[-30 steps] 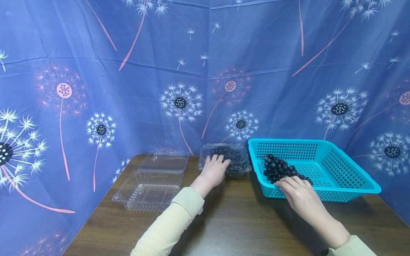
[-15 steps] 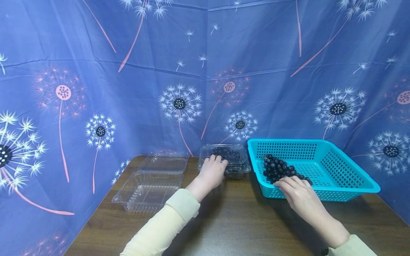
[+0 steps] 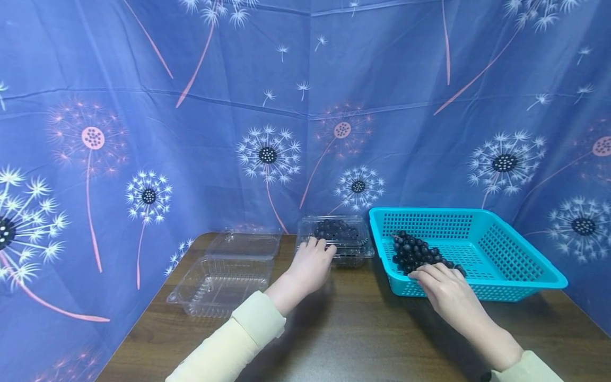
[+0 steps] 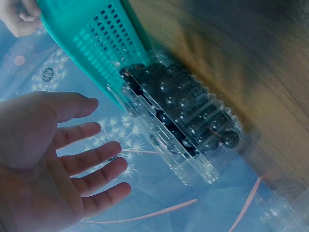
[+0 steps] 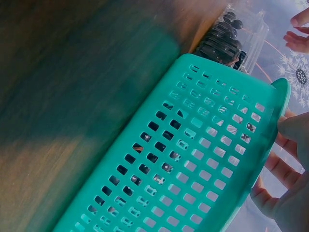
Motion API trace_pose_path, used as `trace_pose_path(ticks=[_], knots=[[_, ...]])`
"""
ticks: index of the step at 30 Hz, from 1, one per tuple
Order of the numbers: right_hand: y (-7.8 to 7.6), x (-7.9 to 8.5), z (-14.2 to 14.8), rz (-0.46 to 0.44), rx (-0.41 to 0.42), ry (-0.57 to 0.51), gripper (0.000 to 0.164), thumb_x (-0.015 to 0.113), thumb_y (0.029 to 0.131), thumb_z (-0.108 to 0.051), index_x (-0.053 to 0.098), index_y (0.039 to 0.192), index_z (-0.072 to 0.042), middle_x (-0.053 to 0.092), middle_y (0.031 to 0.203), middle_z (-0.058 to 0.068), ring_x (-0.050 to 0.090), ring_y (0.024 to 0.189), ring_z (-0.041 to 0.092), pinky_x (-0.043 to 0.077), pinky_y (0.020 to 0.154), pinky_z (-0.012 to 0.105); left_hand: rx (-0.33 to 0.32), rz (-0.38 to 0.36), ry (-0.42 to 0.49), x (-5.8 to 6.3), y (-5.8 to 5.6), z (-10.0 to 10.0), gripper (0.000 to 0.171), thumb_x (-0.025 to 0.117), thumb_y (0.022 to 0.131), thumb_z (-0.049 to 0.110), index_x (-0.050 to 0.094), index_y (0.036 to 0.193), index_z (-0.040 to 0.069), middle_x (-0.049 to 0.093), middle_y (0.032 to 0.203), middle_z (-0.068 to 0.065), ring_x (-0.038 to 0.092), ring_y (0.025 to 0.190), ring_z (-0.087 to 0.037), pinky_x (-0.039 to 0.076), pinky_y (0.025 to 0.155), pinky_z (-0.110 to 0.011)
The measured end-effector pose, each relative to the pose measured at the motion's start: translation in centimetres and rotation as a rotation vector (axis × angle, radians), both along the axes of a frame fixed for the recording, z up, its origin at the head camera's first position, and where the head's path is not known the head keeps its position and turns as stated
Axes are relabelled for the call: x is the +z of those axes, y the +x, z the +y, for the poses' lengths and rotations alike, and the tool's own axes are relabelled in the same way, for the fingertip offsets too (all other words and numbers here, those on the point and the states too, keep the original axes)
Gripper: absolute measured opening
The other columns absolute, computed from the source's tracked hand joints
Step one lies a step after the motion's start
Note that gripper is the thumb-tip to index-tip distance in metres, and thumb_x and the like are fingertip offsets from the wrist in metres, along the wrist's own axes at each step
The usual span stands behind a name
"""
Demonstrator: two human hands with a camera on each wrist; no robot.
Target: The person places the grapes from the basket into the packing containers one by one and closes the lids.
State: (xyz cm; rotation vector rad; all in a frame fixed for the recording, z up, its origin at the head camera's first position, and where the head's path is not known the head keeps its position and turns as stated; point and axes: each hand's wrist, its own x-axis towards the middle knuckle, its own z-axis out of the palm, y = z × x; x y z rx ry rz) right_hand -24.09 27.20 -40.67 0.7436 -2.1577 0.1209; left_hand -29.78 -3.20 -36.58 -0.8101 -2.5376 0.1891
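Lid over its load, the clear, rectangular plastic box (image 3: 365, 249) sits toward the back of the table, packed with round, glossy, near-black grapes (image 3: 335, 229); whether the lid is latched, I cannot tell. And there's the left hand (image 3: 311, 266), right at the box's near side! The left wrist view gives it away: fingers long and fanned apart, thumb out, palm bare, nothing pinched, the box just beyond the fingertips.

Just to the right of the box, the turquoise, slatted plastic basket (image 3: 525, 284), and over its near rim goes the right hand (image 3: 446, 292). Thumb at the edge, fingers bent across it, the tips close to a heaped bunch of round black grapes (image 3: 413, 252) inside, along the basket's left side. Is it gripping that rim or merely resting there? Part of the hand is hidden, so I cannot tell.

Over on the left, well apart from the basket, a second clear plastic box (image 3: 229, 289) lies with its lid (image 3: 244, 244) folded back. All of it on a brown wood-grain table (image 3: 372, 339), pale cream sleeves (image 3: 215, 350) reaching in, and behind, a blue cloth (image 3: 200, 154) printed with white and pink dandelions.
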Motion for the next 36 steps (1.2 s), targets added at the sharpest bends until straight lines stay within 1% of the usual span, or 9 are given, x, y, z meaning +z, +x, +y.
trace_pose_path(ticks=[5, 6, 8, 12, 20, 23, 28, 33, 36], knots=[[0.0, 0.1, -0.1, 0.004, -0.002, -0.004, 0.046, 0.029, 0.103, -0.037, 0.069, 0.096, -0.015, 0.065, 0.09, -0.004, 0.057, 0.083, 0.018, 0.042, 0.058, 0.037, -0.034, 0.014, 0.009, -0.1, 1.0, -0.4, 0.023, 0.063, 0.085, 0.026, 0.058, 0.104, 0.016, 0.059, 0.099, -0.004, 0.054, 0.092, -0.024, 0.045, 0.067, -0.035], [0.0, 0.1, -0.1, 0.012, -0.001, -0.006, 0.05, 0.025, 0.103, -0.038, 0.069, 0.095, -0.015, 0.065, 0.089, -0.005, 0.057, 0.083, 0.017, 0.042, 0.058, 0.037, -0.039, 0.018, 0.015, 0.0, 1.2, -0.5, 0.023, 0.063, 0.085, 0.026, 0.058, 0.105, 0.016, 0.059, 0.099, -0.004, 0.054, 0.091, -0.024, 0.045, 0.067, -0.035], [0.0, 0.0, -0.1, 0.01, 0.001, -0.008, 0.051, 0.024, 0.103, -0.038, 0.069, 0.095, -0.015, 0.065, 0.089, -0.004, 0.057, 0.083, 0.018, 0.041, 0.058, 0.037, -0.044, 0.02, 0.029, 0.0, 1.8, -0.9, 0.026, 0.063, 0.085, 0.027, 0.058, 0.107, 0.017, 0.058, 0.099, -0.004, 0.054, 0.091, -0.023, 0.044, 0.066, -0.034], [0.0, 0.0, -0.1, 0.003, 0.001, -0.005, 0.05, 0.024, 0.103, -0.037, 0.068, 0.096, -0.015, 0.065, 0.09, -0.004, 0.057, 0.083, 0.018, 0.041, 0.058, 0.037, -0.052, 0.041, 0.063, 0.2, 2.8, -1.6, 0.029, 0.066, 0.082, 0.028, 0.057, 0.108, 0.017, 0.057, 0.099, -0.003, 0.053, 0.09, -0.023, 0.043, 0.067, -0.034], [0.1, 0.0, -0.1, 0.028, 0.007, -0.003, 0.047, 0.027, 0.103, -0.035, 0.069, 0.095, -0.015, 0.065, 0.09, -0.003, 0.057, 0.082, 0.018, 0.041, 0.057, 0.038, -0.089, 0.066, 0.085, 0.3, 4.2, -3.5, 0.034, 0.069, 0.081, 0.028, 0.055, 0.11, 0.016, 0.055, 0.098, -0.003, 0.051, 0.087, -0.022, 0.041, 0.067, -0.034], [0.1, 0.0, -0.1, 0.025, -0.003, 0.0, 0.048, 0.025, 0.103, -0.036, 0.068, 0.095, -0.017, 0.065, 0.089, -0.004, 0.057, 0.082, 0.017, 0.041, 0.057, 0.037, -0.102, 0.058, 0.108, 0.5, 4.6, -4.2, 0.037, 0.071, 0.079, 0.028, 0.054, 0.11, 0.016, 0.054, 0.098, -0.003, 0.051, 0.089, -0.023, 0.041, 0.068, -0.034], [0.2, 0.1, -0.1, 0.018, -0.02, 0.005, 0.051, 0.023, 0.103, -0.039, 0.068, 0.095, -0.017, 0.065, 0.089, -0.005, 0.057, 0.083, 0.016, 0.041, 0.058, 0.036, -0.098, 0.056, 0.122, 1.0, 5.0, -5.0, 0.039, 0.07, 0.078, 0.026, 0.054, 0.112, 0.016, 0.053, 0.098, -0.003, 0.051, 0.09, -0.023, 0.042, 0.069, -0.034], [0.3, 0.1, -0.2, 0.002, -0.019, -0.001, 0.051, 0.022, 0.103, -0.038, 0.068, 0.096, -0.016, 0.065, 0.089, -0.005, 0.057, 0.083, 0.017, 0.042, 0.059, 0.037, -0.101, 0.089, 0.138, 1.0, 5.3, -5.8, 0.041, 0.072, 0.077, 0.025, 0.054, 0.112, 0.014, 0.054, 0.098, -0.004, 0.052, 0.089, -0.025, 0.043, 0.067, -0.034], [0.3, 0.1, -0.1, -0.009, -0.022, -0.002, 0.052, 0.022, 0.103, -0.039, 0.068, 0.096, -0.016, 0.064, 0.09, -0.005, 0.057, 0.083, 0.017, 0.042, 0.06, 0.038, -0.104, 0.104, 0.151, 0.9, 5.4, -6.3, 0.042, 0.073, 0.075, 0.025, 0.055, 0.112, 0.014, 0.055, 0.099, -0.005, 0.053, 0.09, -0.025, 0.044, 0.068, -0.035]])
